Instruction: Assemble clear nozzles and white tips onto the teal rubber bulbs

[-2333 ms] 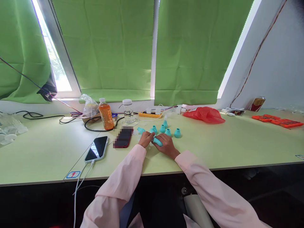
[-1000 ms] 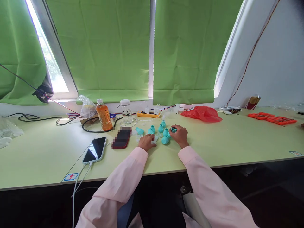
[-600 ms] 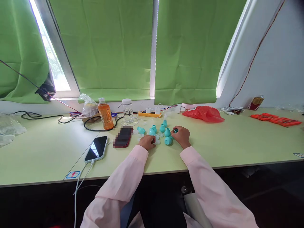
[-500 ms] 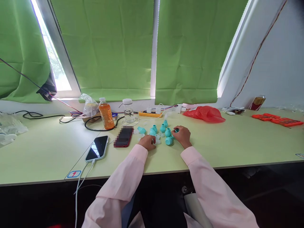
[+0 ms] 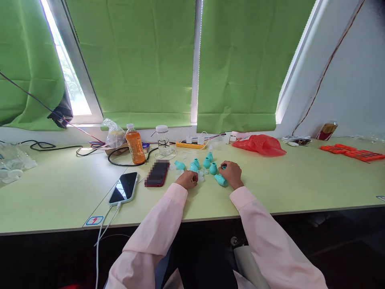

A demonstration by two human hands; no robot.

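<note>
My right hand (image 5: 231, 174) is closed on a small turquoise bulb-shaped piece with a narrow neck, its dark mouth (image 5: 224, 167) showing by the fingertips. Another turquoise piece (image 5: 220, 180) lies on its side just below those fingers. To the left, my left hand (image 5: 188, 180) rests on the table with its fingers curled together; what they hold, if anything, is hidden. Small clear plastic pieces (image 5: 201, 177) lie beside its fingertips. Between and behind the hands stand several more turquoise pieces (image 5: 213, 168), and one (image 5: 179, 165) lies tipped over near the red phone.
A red-cased phone (image 5: 157, 173) and a charging phone (image 5: 123, 188) lie left of my hands. Behind stand an orange drink bottle (image 5: 135, 146), a clear jar (image 5: 163, 140) and a power strip (image 5: 190, 144). A red plastic bag (image 5: 260, 145) lies at the back right.
The turquoise piece below my right hand has turned onto its side and shifted right. My left hand's fingers have drawn closer together beside the clear pieces.
</note>
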